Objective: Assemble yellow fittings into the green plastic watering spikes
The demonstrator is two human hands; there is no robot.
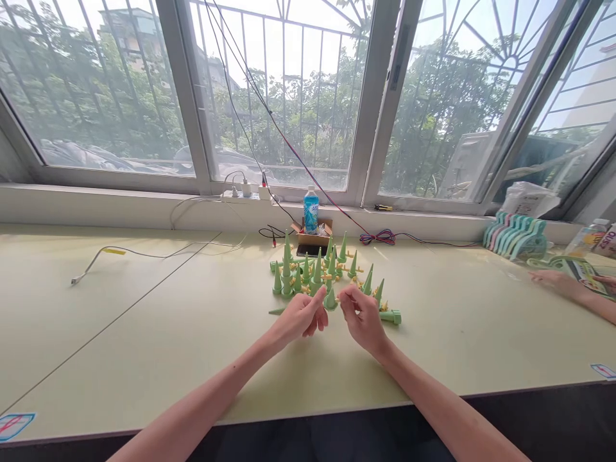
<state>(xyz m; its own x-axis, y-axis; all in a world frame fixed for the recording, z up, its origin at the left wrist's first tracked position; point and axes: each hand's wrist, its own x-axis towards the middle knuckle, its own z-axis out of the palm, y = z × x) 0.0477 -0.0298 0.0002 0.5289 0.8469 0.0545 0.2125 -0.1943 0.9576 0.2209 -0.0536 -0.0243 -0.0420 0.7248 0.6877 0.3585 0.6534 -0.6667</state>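
Several green plant watering spikes [287,263] with small yellow valves stand or lie in a cluster on the table. Closest to me, one green watering spike [330,300] is between my hands, its cone pointing up and a yellow valve at its right side. My left hand [303,314] is closed beside its left edge, thumb raised and fingers curled; its contact with the spike is partly hidden. My right hand [360,314] is closed in a pinch at the yellow valve. Beside my right hand lies a green threaded tube [391,317].
Behind the cluster are a dark phone [310,250], an open cardboard box [329,230] and a blue-liquid bottle [311,212]. Cables [380,237] run along the sill. At right, another person's hand [553,281] rests near pastel hangers [514,236]. A white cable [139,255] lies left.
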